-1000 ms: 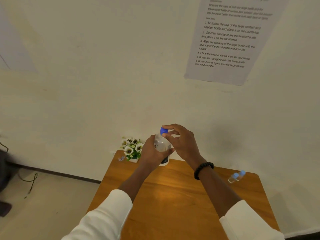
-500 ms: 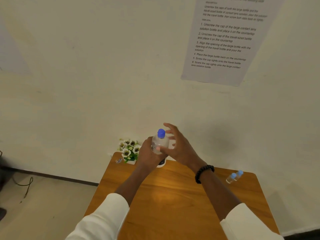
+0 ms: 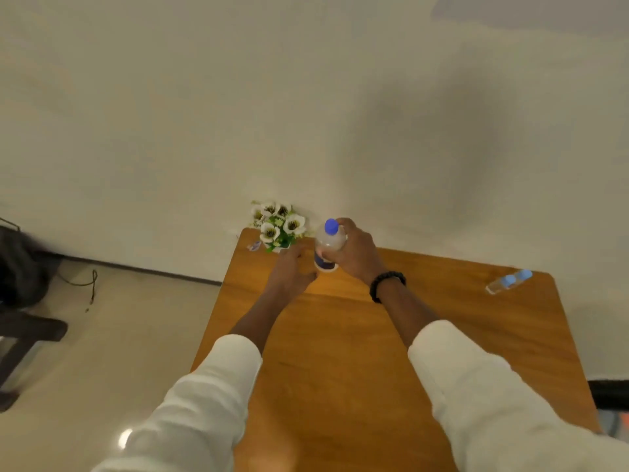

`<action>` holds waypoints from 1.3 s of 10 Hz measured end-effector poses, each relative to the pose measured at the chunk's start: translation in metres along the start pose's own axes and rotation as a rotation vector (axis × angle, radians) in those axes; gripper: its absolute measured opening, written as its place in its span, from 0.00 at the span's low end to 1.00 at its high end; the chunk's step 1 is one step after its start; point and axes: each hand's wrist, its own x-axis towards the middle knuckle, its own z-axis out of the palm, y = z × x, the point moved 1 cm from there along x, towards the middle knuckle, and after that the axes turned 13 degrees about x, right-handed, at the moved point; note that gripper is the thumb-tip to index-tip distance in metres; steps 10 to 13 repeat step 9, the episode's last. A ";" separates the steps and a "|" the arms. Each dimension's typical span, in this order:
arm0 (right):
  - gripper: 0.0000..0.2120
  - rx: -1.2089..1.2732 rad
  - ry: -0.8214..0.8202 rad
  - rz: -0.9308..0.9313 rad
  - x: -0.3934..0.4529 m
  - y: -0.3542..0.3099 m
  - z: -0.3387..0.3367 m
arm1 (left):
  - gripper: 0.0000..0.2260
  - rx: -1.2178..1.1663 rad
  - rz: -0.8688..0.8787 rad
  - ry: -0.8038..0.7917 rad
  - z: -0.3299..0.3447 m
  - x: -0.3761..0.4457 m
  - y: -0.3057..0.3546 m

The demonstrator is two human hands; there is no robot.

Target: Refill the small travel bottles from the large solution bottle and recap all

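floor tiles (image 3: 112,335) filled the far left, with a dark blurred shape (image 3: 23,267) and a thin cord (image 3: 90,284) lying near the wall. the wooden counter (image 3: 340,352) stood against the pale wall, its back left corner holding a small pot of white flowers (image 3: 277,224) and, just left of the pot, a tiny unclear item (image 3: 254,246).

the left hand (image 3: 292,272) was low over the counter just in front of the flowers, fingers loosely curled and gripping nothing, apart from the bottle beside it. whether it touched the wood could not be told. its white sleeve (image 3: 204,396) ran down to the lower edge of the view.

just right of that hand the large solution bottle (image 3: 328,245) was upright near the back edge, its blue cap (image 3: 331,226) on. the right hand (image 3: 355,252) was wrapped around the bottle from the right side, fingers curled round its clear body; whether the base rested on the counter or hung just above it was not plain. a black bead bracelet (image 3: 386,286) sat on that wrist.

well apart, at the counter's far right corner, two small travel bottles (image 3: 509,282) lay touching side by side, both with pale blue caps on.
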 end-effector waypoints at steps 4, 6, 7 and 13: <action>0.30 -0.099 0.017 0.146 0.061 0.074 0.058 | 0.20 0.026 -0.062 -0.027 0.005 0.009 -0.048; 0.31 -0.082 0.020 0.152 0.065 0.079 0.063 | 0.19 -0.001 -0.042 -0.020 0.003 0.020 -0.038; 0.34 -0.085 0.010 0.209 0.061 0.075 0.064 | 0.19 0.004 -0.054 -0.048 0.004 0.018 -0.034; 0.44 -0.090 0.004 0.135 0.040 0.061 0.038 | 0.18 0.059 0.046 0.067 -0.010 0.015 -0.017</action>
